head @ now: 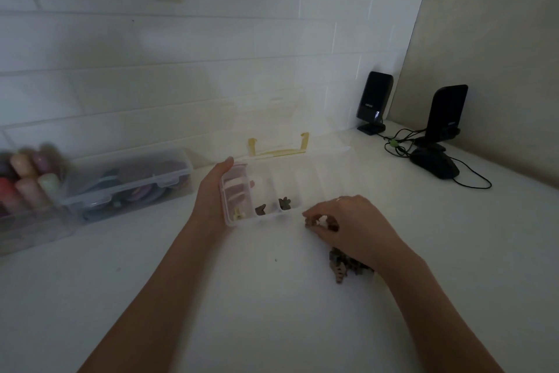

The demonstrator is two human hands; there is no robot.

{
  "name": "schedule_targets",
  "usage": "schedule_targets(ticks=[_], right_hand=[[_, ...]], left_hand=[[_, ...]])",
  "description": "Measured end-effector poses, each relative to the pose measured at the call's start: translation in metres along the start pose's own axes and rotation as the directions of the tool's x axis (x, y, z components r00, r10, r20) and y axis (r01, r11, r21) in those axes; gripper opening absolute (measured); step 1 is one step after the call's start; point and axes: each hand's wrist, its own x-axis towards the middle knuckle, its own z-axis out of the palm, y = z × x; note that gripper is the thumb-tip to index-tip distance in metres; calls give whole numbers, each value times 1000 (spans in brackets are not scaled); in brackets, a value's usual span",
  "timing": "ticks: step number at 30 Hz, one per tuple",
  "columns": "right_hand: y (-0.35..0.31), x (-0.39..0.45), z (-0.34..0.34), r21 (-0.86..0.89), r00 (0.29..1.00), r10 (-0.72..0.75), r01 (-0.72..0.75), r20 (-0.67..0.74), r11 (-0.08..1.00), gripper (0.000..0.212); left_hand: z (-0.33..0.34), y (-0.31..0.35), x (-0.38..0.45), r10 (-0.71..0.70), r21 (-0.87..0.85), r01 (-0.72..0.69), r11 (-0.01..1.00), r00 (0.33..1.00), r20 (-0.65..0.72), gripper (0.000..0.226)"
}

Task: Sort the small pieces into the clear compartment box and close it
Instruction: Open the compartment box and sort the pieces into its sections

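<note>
In the box (263,191) I count 3 pieces; my left hand (211,191) grips it, right hand (348,221) pinches 1 piece (310,222), pile (344,263) left, lid open.

Small logo on left speaker (374,100), too blurred to read.
</note>
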Motion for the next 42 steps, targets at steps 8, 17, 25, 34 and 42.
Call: schedule_targets(ticks=[8, 17, 25, 34, 42], right_hand=[[-7, 1, 6, 69, 998, -38, 41, -44, 997, 21], [-22, -1, -4, 602, 942, 130, 88, -308, 794, 20], [-22, 1, -5, 708, 897, 256, 85, -361, 701, 27], [-22, 7, 5, 505, 891, 155, 93, -427, 858, 21], [-20, 36, 28, -69, 800, -64, 28, -597, 997, 6]], left_hand=[[3, -4, 2, 48, 85, -46, 995, 999, -24, 32], [2, 1, -14, 78, 35, -77, 996, 997, -22, 26], [6, -1, -19, 77, 49, -78, 996, 997, 25, 46], [16, -5, -24, 145, 82, -147, 986, 989, 35, 44], [18, -6, -27, 179, 118, -184, 976, 983, 53, 44]])
